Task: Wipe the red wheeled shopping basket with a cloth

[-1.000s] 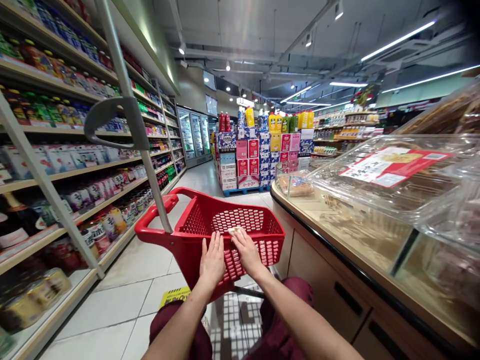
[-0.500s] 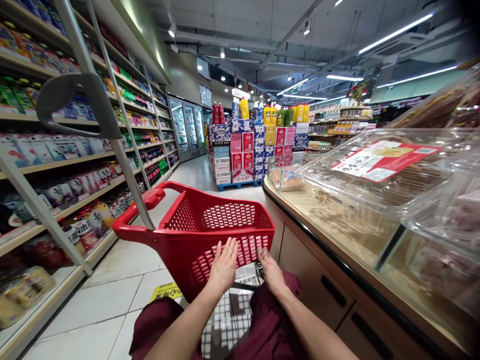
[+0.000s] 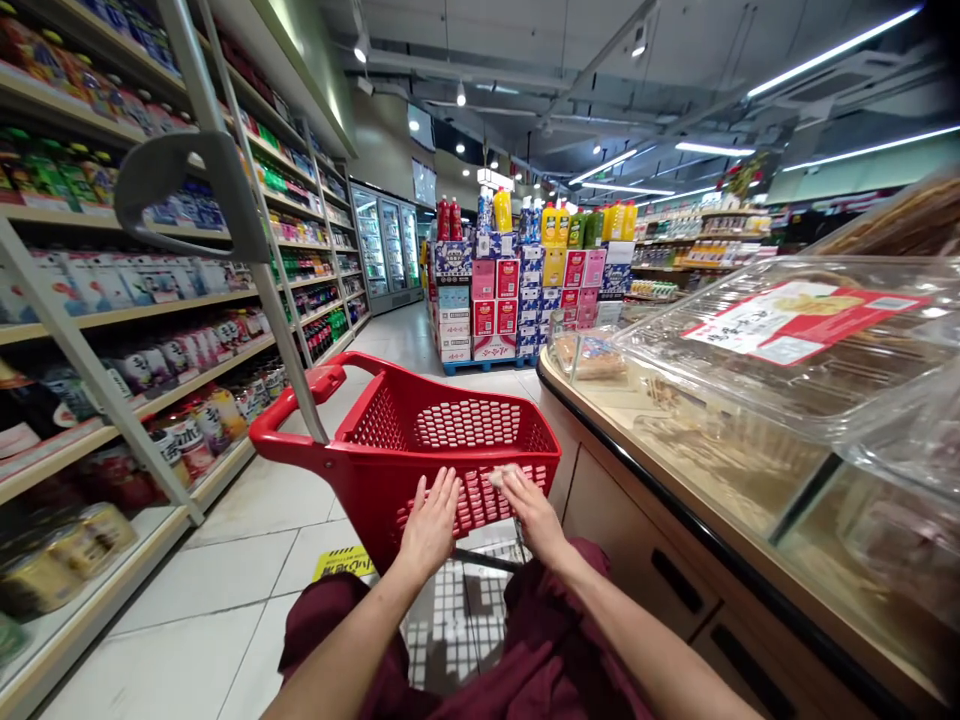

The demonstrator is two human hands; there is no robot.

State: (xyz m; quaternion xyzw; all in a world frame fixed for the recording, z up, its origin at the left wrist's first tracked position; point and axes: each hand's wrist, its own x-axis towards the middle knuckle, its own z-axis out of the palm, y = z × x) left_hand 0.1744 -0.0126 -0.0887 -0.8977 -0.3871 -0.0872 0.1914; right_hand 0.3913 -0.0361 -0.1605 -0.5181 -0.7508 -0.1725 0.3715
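Observation:
The red plastic shopping cart (image 3: 450, 460) stands right in front of me, its side pierced with rows of holes. My left hand (image 3: 431, 525) is open, fingers stretched flat against or just before that side; whether it touches cannot be told. To its right, my right hand (image 3: 531, 510) has its fingers together on a small whitish wad (image 3: 497, 478), like crumpled tissue, at the cart's side. A metal pole (image 3: 289, 350) with a grey curved handle piece (image 3: 244, 195) rises at the cart's red push handle (image 3: 289, 410). The cart's inside bottom is hidden.
Drink shelves (image 3: 135, 310) run along the left. A wooden counter (image 3: 630, 500) with clear food boxes (image 3: 787, 340) borders my right. Ahead stand stacked drink cartons (image 3: 495, 300) on a blue pallet (image 3: 480, 367). A yellow floor sign (image 3: 341, 562) lies below the cart.
My right hand has moved up and left onto the cart's side, showing the whitish wad more clearly. My left hand has moved slightly left and up. The view has shifted slightly left.

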